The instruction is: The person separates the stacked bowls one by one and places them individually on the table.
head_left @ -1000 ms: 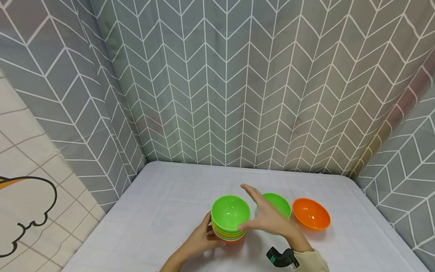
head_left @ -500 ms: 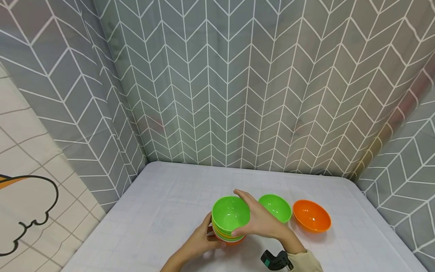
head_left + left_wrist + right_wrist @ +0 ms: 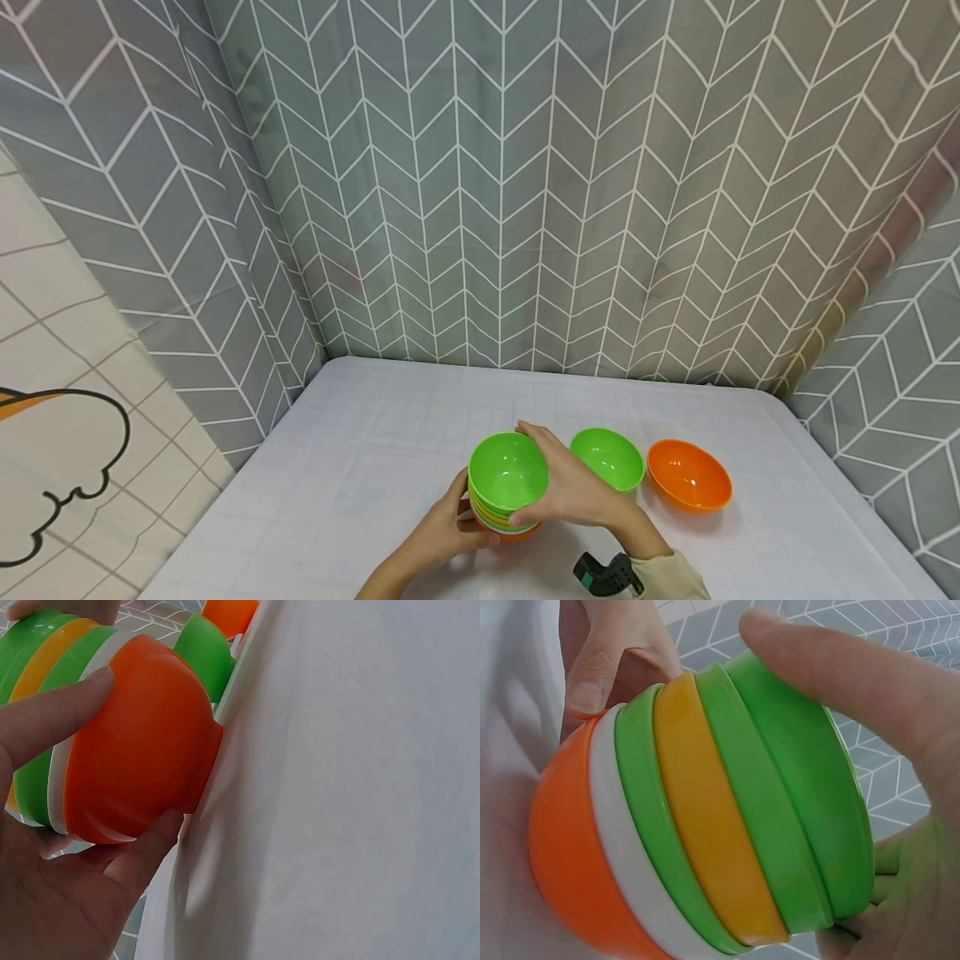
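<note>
A stack of nested bowls stands on the white-covered table, with a green bowl (image 3: pixel 507 471) on top. Below it the right wrist view shows another green bowl (image 3: pixel 757 802), a yellow bowl (image 3: pixel 697 810), a green one, a white bowl (image 3: pixel 622 810) and an orange bowl (image 3: pixel 574 840) at the bottom. My left hand (image 3: pixel 442 529) grips the stack low on its left side, thumb and fingers on the white and orange bowls. From the right, my right hand (image 3: pixel 570 487) holds the top green bowl, thumb at the near side and fingers round the far side.
To the right of the stack sits a separate green bowl (image 3: pixel 609 458), partly behind my right hand. Beside it lies an orange bowl (image 3: pixel 688 475). A patterned grey curtain (image 3: pixel 480 183) hangs behind the table (image 3: pixel 390 408).
My right hand has come left and down onto the top green bowl, its fingers closing round the side. The left hand keeps its grip on the stack.
</note>
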A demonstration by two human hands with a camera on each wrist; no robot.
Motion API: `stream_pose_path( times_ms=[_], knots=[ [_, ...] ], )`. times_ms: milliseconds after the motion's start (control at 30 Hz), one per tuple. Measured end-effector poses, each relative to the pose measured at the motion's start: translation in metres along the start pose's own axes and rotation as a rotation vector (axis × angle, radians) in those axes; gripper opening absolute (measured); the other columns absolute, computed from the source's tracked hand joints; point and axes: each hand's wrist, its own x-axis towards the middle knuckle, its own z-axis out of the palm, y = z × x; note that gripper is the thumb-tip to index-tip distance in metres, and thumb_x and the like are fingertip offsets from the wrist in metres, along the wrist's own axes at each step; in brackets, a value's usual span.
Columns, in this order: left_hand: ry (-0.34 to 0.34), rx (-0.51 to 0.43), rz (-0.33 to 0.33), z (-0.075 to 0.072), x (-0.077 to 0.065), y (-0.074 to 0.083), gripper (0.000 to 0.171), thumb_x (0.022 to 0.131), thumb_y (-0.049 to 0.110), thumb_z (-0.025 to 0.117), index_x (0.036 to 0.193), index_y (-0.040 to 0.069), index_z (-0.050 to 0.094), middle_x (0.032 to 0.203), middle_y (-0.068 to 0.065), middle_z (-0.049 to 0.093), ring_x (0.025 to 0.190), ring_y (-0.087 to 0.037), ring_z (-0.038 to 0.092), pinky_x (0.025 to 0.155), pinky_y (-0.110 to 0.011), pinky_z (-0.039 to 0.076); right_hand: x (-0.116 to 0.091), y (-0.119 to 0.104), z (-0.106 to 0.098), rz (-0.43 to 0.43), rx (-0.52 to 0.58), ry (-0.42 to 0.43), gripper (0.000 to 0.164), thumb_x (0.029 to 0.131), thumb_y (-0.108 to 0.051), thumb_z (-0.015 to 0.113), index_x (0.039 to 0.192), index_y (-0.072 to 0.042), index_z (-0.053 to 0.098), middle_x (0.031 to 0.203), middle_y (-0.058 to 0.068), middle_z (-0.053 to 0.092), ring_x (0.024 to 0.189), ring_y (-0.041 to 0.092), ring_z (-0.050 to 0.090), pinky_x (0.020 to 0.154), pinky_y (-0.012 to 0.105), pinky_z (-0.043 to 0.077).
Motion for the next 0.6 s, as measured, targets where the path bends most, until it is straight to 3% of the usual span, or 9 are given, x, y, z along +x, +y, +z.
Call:
stream_pose_path(
  times_ms=[600],
  knots=[
    [-0.002, -0.037, -0.024, 0.0001, 0.0006, 0.0020, 0.100, 0.078, 0.013, 0.081, 0.154, 0.009, 0.016, 0.150, -0.020, 0.031, 0.125, -0.036, 0.048, 0.093, -0.028, 0.050, -0.0009, -0.0025, 0.0037, -0.011, 0.014, 0.035, 0.113, 0.062, -0.047, 0.088, 0.151, -0.011, 0.028, 0.147, 0.011, 0.038, 0.124, 0.027, 0.047, 0.096, 0.052, 0.044]
  ],
)
